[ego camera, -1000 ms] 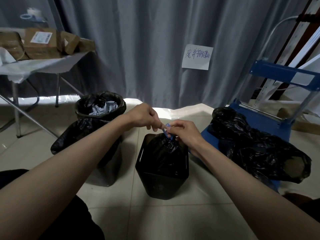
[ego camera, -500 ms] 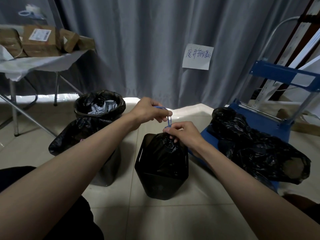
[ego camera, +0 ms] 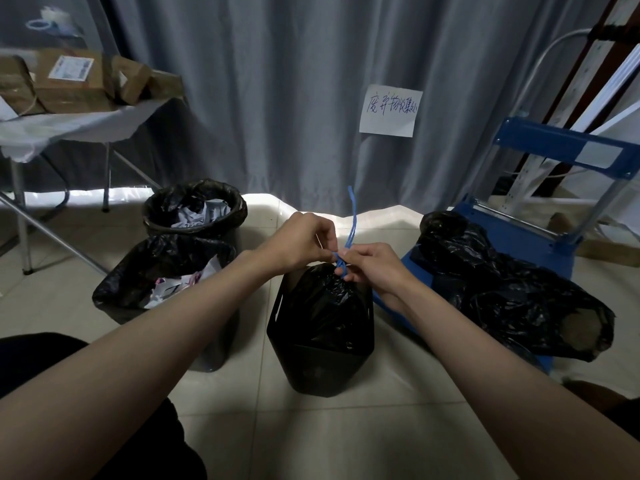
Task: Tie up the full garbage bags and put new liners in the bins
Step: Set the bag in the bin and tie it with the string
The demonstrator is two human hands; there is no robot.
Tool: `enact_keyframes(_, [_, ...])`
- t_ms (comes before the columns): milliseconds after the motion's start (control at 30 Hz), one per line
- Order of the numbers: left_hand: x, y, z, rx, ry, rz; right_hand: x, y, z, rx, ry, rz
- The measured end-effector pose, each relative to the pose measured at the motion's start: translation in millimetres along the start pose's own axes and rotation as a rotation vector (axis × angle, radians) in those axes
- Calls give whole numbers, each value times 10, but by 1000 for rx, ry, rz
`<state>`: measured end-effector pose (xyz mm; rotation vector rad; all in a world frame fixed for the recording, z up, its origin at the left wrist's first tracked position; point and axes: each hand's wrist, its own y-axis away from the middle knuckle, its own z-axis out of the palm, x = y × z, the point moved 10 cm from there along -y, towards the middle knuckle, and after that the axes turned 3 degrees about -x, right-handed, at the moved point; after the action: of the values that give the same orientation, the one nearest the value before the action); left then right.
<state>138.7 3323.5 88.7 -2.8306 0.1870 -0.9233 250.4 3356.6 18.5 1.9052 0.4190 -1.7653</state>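
Left hand (ego camera: 304,242) and right hand (ego camera: 375,268) are both pinching the blue drawstring (ego camera: 351,223) at the black bag (ego camera: 325,303) neck; uneven pulling is risking a slipped knot or torn plastic.

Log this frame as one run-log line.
step: tying bag | left hand: pinching blue drawstring | right hand: pinching drawstring | black bag: neck gathered, in bin

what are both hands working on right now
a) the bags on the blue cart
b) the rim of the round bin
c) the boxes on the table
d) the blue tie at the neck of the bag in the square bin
d: the left hand and right hand both pinch the blue tie at the gathered neck of the bag in the square bin, with the tie's free ends sticking up.
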Motion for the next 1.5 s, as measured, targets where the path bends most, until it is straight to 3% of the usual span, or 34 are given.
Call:
enact_keyframes(233, [-88,31,29,-7,-9,-17,23,5,-138,99,-173,-4])
enact_keyframes(400, [-211,33,156,-63,160,-95,22,12,-161,125,-216,-8])
enact_keyframes(567, [-231,39,200,-74,389,-176,-11,-2,-157,152,-165,-22])
enact_keyframes(867, [-264,107,301,-79,403,-245,-35,-30,-206,176,71,-67])
enact_keyframes(1067, [-191,80,283,-161,214,-213,-39,-6,-162,183,156,-95])
enact_keyframes(1267, [131,94,155,10,-127,-72,26,-50,-212,215,87,-48])
enact_keyframes(1500, [143,191,155,94,-253,-121,84,-83,-264,246,43,-5])
